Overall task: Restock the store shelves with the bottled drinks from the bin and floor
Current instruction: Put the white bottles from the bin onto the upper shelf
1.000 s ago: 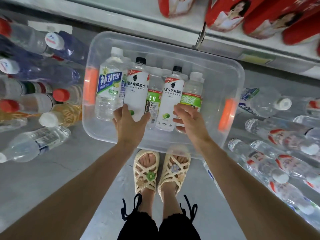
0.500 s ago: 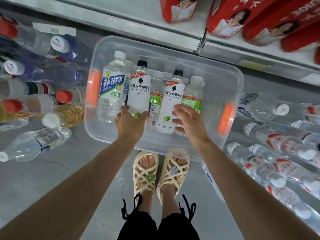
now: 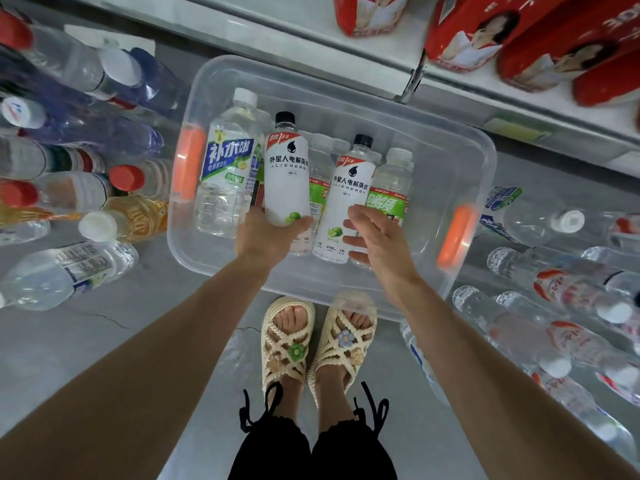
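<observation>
White black-capped bottle (image 3: 286,174) in left hand (image 3: 266,237).

Both my arms reach forward and down, bare to the elbow and beyond. My left hand (image 3: 268,237) is closed around the lower end of a white bottle (image 3: 286,174), thumb on its right side, fingers hidden behind it. My right hand (image 3: 377,237) hangs just right of it, palm turned left, fingers (image 3: 356,216) loosely spread and curled, holding nothing.
</observation>
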### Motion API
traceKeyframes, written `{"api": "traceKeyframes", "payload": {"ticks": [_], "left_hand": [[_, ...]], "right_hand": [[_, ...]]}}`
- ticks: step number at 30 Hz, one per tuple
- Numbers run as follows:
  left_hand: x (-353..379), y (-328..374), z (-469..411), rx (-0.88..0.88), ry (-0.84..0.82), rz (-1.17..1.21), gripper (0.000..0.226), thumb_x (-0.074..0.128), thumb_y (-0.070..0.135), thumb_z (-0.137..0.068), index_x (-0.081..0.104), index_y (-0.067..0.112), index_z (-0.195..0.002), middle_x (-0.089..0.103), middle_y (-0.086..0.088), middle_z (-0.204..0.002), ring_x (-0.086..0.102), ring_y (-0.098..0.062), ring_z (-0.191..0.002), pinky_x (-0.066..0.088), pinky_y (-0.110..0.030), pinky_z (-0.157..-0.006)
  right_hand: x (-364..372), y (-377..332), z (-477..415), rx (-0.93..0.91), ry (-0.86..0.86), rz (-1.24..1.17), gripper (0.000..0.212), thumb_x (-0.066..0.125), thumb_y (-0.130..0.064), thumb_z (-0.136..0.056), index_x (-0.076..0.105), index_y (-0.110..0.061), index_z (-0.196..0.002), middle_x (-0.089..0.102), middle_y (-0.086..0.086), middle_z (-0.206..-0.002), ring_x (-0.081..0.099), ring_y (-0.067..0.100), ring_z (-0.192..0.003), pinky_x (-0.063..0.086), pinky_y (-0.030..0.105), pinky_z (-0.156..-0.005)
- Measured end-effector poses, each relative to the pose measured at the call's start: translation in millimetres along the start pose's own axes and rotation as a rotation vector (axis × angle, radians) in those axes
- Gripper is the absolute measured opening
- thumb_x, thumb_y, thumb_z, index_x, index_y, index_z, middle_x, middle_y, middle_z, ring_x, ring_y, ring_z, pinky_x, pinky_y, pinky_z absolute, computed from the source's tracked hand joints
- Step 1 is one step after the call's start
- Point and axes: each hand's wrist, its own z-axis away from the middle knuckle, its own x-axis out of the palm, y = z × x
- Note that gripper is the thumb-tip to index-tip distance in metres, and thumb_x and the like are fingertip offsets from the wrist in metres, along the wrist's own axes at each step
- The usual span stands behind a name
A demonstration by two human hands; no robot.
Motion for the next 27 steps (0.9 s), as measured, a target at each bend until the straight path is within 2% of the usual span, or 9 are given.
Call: {"api": "traceKeyframes", "payload": {"ticks": [3, 6, 8, 12, 16, 18, 20, 24, 27], "left_hand": [[-7, 11, 7, -0.039, -0.052, 0.098, 0.054, 0.082, 0.036, -0.068, 0.063, 0.013, -0.113, 0.066, 0.002, -0.103, 0.062, -0.016, -0.090, 0.049, -0.026, -0.070], [-23, 22, 30, -0.052, -0.131, 0.199, 0.048, 0.082, 0.026, -0.070, 0.065, 0.011, -0.112, 0.069, 0.000, -0.105, 0.064, -0.014, -0.087, 0.046, -0.019, -0.065], [-33, 26, 52, -0.037, -0.214, 0.192, 0.044, 0.081, 0.021, -0.071, 0.066, 0.009, -0.111, 0.068, 0.002, -0.098, 0.062, -0.009, -0.080, 0.041, -0.013, -0.059], [-54, 41, 107, 0.046, -0.345, 0.197, 0.026, 0.082, 0.015, -0.069, 0.068, 0.012, -0.090, 0.068, 0.007, -0.082, 0.061, -0.002, -0.069, 0.045, -0.011, -0.054], [-81, 69, 159, 0.145, -0.420, 0.189, 0.025, 0.082, 0.014, -0.068, 0.064, 0.022, -0.083, 0.069, 0.006, -0.085, 0.064, -0.002, -0.073, 0.051, -0.015, -0.062], [-97, 85, 182, 0.221, -0.437, 0.171, 0.027, 0.083, 0.014, -0.068, 0.064, 0.022, -0.086, 0.071, 0.000, -0.093, 0.066, -0.009, -0.080, 0.053, -0.023, -0.073], [-115, 104, 207, 0.293, -0.446, 0.140, 0.031, 0.083, 0.016, -0.067, 0.064, 0.023, -0.090, 0.069, 0.002, -0.093, 0.064, -0.010, -0.084, 0.051, -0.024, -0.076], [-149, 138, 249, 0.418, -0.411, 0.057, 0.055, 0.088, 0.029, -0.058, 0.062, 0.016, -0.106, 0.068, 0.004, -0.101, 0.064, -0.012, -0.093, 0.051, -0.030, -0.083], [-176, 164, 285, 0.517, -0.395, 0.040, 0.061, 0.089, 0.033, -0.057, 0.060, 0.020, -0.108, 0.066, 0.008, -0.102, 0.062, -0.009, -0.094, 0.049, -0.028, -0.081]], "right_hand": [[-2, -6, 7, 0.007, 0.009, 0.001, 0.043, 0.058, -0.032, -0.094, 0.054, -0.009, -0.130, 0.064, 0.006, -0.117, 0.062, 0.017, -0.091, 0.051, 0.028, -0.078], [-6, -22, 22, 0.007, 0.008, -0.022, 0.043, 0.058, -0.035, -0.093, 0.054, -0.012, -0.130, 0.063, 0.007, -0.120, 0.062, 0.019, -0.095, 0.049, 0.028, -0.076], [-8, -36, 32, -0.007, 0.004, -0.014, 0.045, 0.058, -0.037, -0.093, 0.053, -0.014, -0.131, 0.063, 0.005, -0.121, 0.063, 0.018, -0.096, 0.050, 0.027, -0.076], [-13, -77, 70, -0.048, 0.002, 0.011, 0.048, 0.063, -0.040, -0.089, 0.054, -0.016, -0.130, 0.066, 0.003, -0.116, 0.066, 0.017, -0.094, 0.053, 0.030, -0.079], [-23, -121, 118, -0.105, 0.007, -0.004, 0.043, 0.065, -0.036, -0.089, 0.054, -0.017, -0.126, 0.067, -0.003, -0.105, 0.067, 0.017, -0.091, 0.056, 0.034, -0.082], [-30, -141, 142, -0.143, -0.006, -0.016, 0.037, 0.068, -0.033, -0.086, 0.055, -0.019, -0.118, 0.068, -0.001, -0.104, 0.069, 0.020, -0.094, 0.058, 0.039, -0.083], [-36, -164, 170, -0.184, -0.008, -0.015, 0.030, 0.072, -0.030, -0.084, 0.056, -0.023, -0.109, 0.069, 0.000, -0.102, 0.070, 0.022, -0.093, 0.059, 0.041, -0.080], [-45, -214, 230, -0.290, 0.015, -0.018, 0.041, 0.077, -0.027, -0.078, 0.057, -0.018, -0.112, 0.070, -0.003, -0.096, 0.072, 0.013, -0.081, 0.059, 0.030, -0.062], [-54, -252, 278, -0.376, 0.037, -0.021, 0.028, 0.077, -0.022, -0.079, 0.059, -0.020, -0.100, 0.070, -0.009, -0.085, 0.070, 0.005, -0.072, 0.057, 0.025, -0.057]]}}
